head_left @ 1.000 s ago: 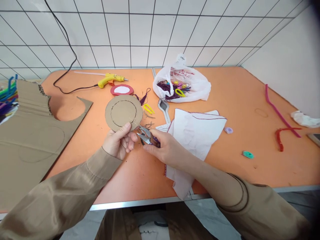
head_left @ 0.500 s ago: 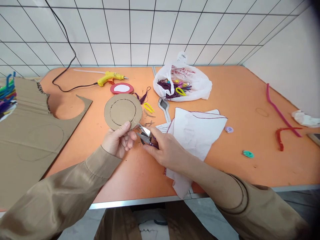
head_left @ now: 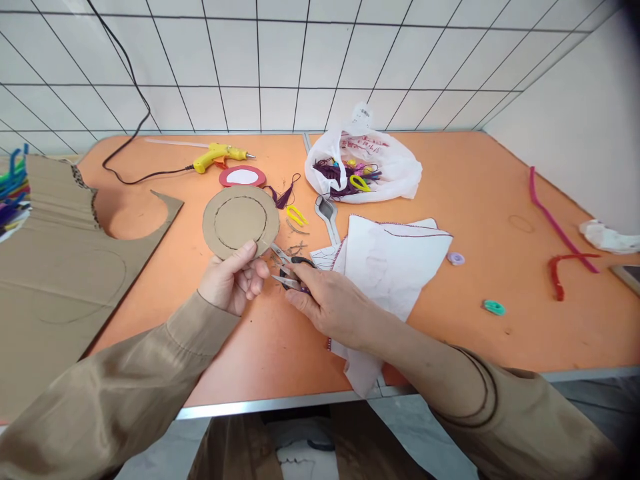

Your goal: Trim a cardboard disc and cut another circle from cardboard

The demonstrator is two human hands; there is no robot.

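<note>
A round cardboard disc [head_left: 240, 217], with a smaller dark circle drawn on it, is pinched at its lower edge by my left hand [head_left: 237, 273]. My right hand [head_left: 330, 300] grips a pair of scissors [head_left: 286, 257] with dark handles. Their blades are spread, pointing left at the disc's lower right edge; whether they touch it I cannot tell. Small cardboard scraps [head_left: 297, 249] lie behind the scissors. Beyond the disc are a red oval piece with a white centre [head_left: 243, 177], a purple tassel [head_left: 284, 197] and a yellow clip-like loop [head_left: 297, 215].
A yellow glue gun [head_left: 220, 157] trails its cord at the back. A white plastic bag [head_left: 395, 170] holds craft bits. White cloth [head_left: 395, 260] lies by my right forearm. A large cut cardboard sheet [head_left: 55, 287] covers the left. Pipe-cleaner-like strips [head_left: 560, 217] lie at right.
The disc and my left hand have shifted slightly left, away from the scissors. The scissors' blades are spread wider, and more of their handle shows.
</note>
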